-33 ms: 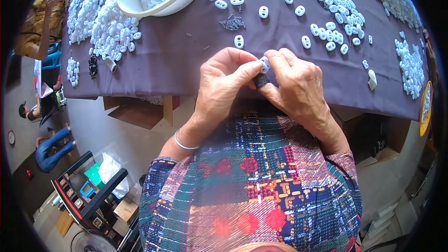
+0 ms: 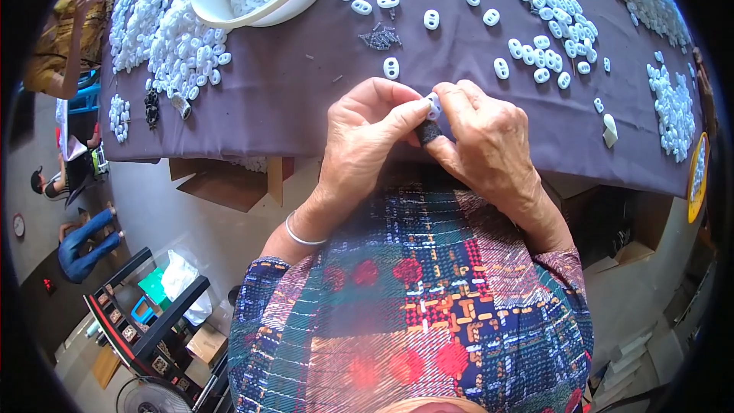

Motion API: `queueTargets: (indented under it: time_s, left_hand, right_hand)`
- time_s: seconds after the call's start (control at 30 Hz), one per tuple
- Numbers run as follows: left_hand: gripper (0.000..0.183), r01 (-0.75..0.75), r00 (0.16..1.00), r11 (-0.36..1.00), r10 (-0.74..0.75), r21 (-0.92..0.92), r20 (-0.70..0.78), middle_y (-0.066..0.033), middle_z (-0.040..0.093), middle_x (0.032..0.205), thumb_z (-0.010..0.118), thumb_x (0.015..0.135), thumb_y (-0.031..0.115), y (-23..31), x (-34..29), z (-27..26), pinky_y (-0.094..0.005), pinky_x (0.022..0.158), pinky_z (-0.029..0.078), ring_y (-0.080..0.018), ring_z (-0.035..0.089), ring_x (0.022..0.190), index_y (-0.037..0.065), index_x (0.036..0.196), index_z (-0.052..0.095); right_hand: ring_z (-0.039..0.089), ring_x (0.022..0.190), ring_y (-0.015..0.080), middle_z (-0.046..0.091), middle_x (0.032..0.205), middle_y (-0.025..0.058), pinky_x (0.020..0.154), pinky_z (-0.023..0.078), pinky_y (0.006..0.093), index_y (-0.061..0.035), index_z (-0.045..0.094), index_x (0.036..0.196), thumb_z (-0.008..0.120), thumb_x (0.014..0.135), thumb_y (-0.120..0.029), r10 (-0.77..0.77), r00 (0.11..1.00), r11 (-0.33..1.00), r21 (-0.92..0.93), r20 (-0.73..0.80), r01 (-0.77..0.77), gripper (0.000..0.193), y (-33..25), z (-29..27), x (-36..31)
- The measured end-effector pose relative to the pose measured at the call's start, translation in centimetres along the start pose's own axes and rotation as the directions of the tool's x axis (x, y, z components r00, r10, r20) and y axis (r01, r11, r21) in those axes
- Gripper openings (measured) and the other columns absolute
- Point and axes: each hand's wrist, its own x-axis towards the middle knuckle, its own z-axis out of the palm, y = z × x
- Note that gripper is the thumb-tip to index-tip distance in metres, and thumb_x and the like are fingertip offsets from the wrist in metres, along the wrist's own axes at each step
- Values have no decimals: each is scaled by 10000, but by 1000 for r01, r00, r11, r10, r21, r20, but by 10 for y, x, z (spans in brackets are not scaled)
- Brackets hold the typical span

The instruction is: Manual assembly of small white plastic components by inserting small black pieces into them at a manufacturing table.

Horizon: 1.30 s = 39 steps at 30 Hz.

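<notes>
My left hand (image 2: 361,134) and my right hand (image 2: 485,126) meet at the table's near edge. Between their fingertips is a small white oval cord lock (image 2: 434,105) with two holes, partly covered by the fingers. Both hands pinch it, and a black wrap (image 2: 430,134) surrounds my right thumb. Just beyond the hands lies a single loose white cord lock (image 2: 391,68). Farther off is a little heap of fine metal springs (image 2: 378,37). To the right of my hands, another cord lock (image 2: 501,69) rests alone beside a loose cluster of them (image 2: 566,19).
A cream basin (image 2: 261,14) of white pieces stands at the far left, beside a large pile (image 2: 183,53). More small white parts (image 2: 673,111) lie at the right, near a yellow-rimmed tray (image 2: 697,176). Open cardboard boxes (image 2: 225,183) sit under the purple-grey tablecloth (image 2: 275,99).
</notes>
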Motion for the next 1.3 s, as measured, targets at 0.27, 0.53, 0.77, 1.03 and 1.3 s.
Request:
queueTargets:
  time_s: [0.27, 0.53, 0.77, 1.03, 1.3]
  left_hand:
    - [139, 100, 995, 987, -101, 125, -2, -41, 634, 795, 642, 834, 96, 7, -1, 2, -196, 562, 482, -64, 573, 669, -20, 907, 623]
    - [135, -59, 997, 946, 72, 318, -30, -35, 648, 762, 640, 836, 92, 1, -4, 2, -195, 597, 485, -59, 580, 674, -32, 889, 642]
    - [109, -105, 986, 945, 141, 310, -94, -30, 647, 770, 640, 833, 65, -6, -5, 7, -187, 623, 477, -48, 575, 694, -34, 876, 638]
    - [86, -129, 984, 950, 158, 283, -82, -12, 639, 778, 630, 839, 52, -9, -5, 6, -181, 621, 469, -42, 567, 702, -28, 872, 634]
    - [75, -132, 985, 952, 156, 276, -68, -2, 628, 766, 622, 844, 46, -10, -5, 4, -178, 612, 464, -36, 559, 698, -26, 867, 626]
  right_hand:
    - [605, 663, 321, 590, 826, 143, 561, 489, 379, 3, 536, 943, 634, 642, -75, 8, 999, 1000, -10, 46, -7, 326, 4, 3, -2]
    - [601, 639, 303, 566, 780, 137, 529, 483, 364, -1, 521, 897, 613, 701, -60, -46, 997, 997, -67, 62, 50, 224, 6, 12, -4]
    - [587, 643, 301, 537, 753, 134, 534, 474, 361, -3, 507, 883, 605, 700, -27, -58, 996, 997, -49, 61, 61, 209, 6, 18, -6]
    - [577, 657, 307, 519, 748, 136, 549, 469, 367, 5, 502, 877, 596, 655, 7, -75, 996, 997, -9, 56, 76, 241, 6, 19, -5]
    - [565, 639, 296, 497, 725, 125, 541, 462, 361, 3, 494, 865, 604, 613, 1, -95, 995, 995, 5, 30, 95, 275, 7, 22, -6]
